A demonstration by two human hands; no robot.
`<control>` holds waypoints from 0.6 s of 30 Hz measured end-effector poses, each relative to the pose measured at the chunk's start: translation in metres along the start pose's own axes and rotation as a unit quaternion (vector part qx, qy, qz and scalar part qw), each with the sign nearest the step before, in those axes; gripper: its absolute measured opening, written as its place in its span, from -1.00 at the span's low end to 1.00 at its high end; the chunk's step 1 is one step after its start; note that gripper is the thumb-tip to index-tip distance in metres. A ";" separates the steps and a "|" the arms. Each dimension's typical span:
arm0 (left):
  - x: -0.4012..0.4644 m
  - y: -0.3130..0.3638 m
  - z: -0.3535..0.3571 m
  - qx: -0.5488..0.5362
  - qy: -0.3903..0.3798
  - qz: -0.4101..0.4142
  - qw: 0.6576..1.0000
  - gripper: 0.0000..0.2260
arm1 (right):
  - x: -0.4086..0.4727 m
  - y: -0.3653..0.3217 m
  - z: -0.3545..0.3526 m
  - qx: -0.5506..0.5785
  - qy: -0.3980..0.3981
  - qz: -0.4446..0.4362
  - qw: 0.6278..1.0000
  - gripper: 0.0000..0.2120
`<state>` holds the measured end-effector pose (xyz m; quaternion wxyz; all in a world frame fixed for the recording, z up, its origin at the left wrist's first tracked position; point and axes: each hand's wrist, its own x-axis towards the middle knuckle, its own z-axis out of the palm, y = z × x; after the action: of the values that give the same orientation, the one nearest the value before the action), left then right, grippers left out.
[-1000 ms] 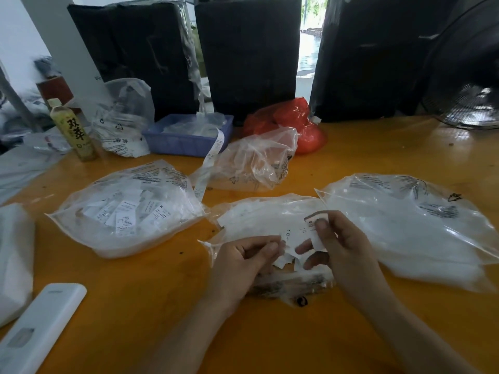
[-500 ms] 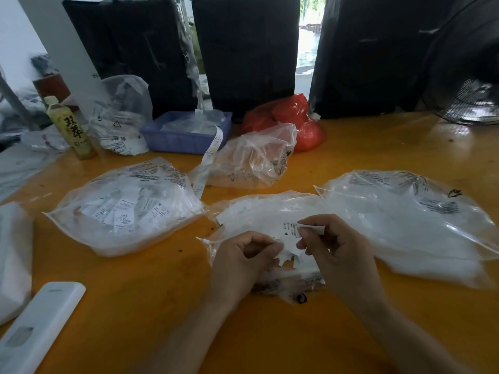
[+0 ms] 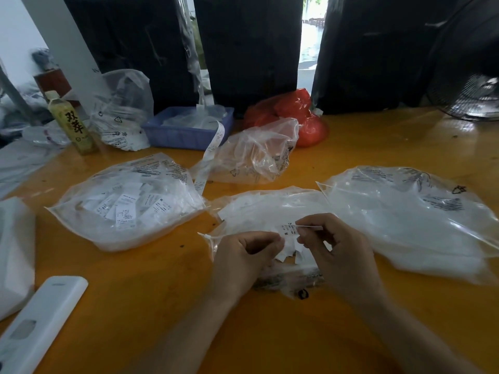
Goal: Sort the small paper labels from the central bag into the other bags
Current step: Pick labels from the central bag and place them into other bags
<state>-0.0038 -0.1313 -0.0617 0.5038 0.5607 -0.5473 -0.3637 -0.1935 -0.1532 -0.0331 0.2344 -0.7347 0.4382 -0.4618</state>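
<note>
clear bags (image 3: 129, 201) 5 | red bag (image 3: 294, 114) 1 | bottle (image 3: 71, 124) 1 | hands (image 3: 243, 260) 2

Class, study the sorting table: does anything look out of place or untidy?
Yes: a long strip of labels trails out of the blue tray over its rim onto the table, ending beside the left bag.

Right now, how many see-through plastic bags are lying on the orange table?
5: the left bag full of labels, the central bag under both hands, the right bag, a crumpled bag behind, and one beside the bottle. Others may be hidden.
</note>
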 end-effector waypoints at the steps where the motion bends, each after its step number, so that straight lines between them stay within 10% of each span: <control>1: 0.000 0.000 0.000 0.005 -0.003 0.001 1.000 -0.90 | 0.000 0.002 0.000 -0.006 -0.003 0.001 1.000 -0.79; 18: 0.000 0.002 -0.002 0.015 0.000 0.007 1.000 -0.89 | 0.004 0.013 0.000 -0.111 -0.072 -0.061 0.989 -0.85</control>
<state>-0.0026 -0.1310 -0.0594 0.4980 0.5643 -0.5563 -0.3523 -0.1988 -0.1636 -0.0409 0.1533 -0.8130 0.4231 -0.3694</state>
